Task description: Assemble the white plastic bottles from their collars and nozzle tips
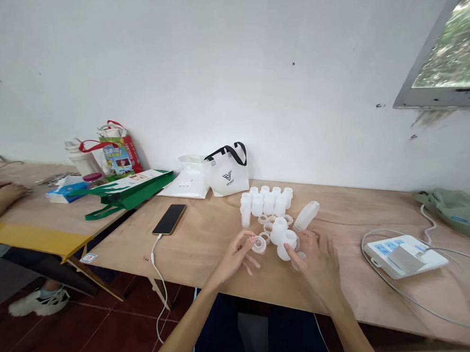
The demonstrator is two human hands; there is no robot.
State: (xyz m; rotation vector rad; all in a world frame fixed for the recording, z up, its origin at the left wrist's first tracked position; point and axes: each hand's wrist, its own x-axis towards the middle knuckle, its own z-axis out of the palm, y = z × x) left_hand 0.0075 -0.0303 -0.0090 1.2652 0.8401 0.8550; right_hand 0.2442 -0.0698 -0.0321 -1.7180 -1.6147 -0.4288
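Between the thumb and fingers of my left hand (239, 251) is a translucent ring-shaped cap (259, 245); the other fingers hang loosely below. My right hand (319, 261) closes on a small round white plastic bottle (285, 249), thumb at its front and fingers at its right side. Just behind stands a similar bottle (279, 229). Several translucent rings (266, 237) lie flat around these, some partly hidden by my hands. Farther back, several white bottles (269, 202) stand in close rows. A stack of clear rings (246, 217) is at their left front, and a clear cylinder (307, 215) leans at the right.
A phone (169, 219) with a white cable lies left. Against the wall are a white pouch (187, 178) and white bag (230, 177). A green bag (138, 187) spans the table gap. A power strip (405, 255) with cables sits right. Another person's hands (9, 193) rest far left.
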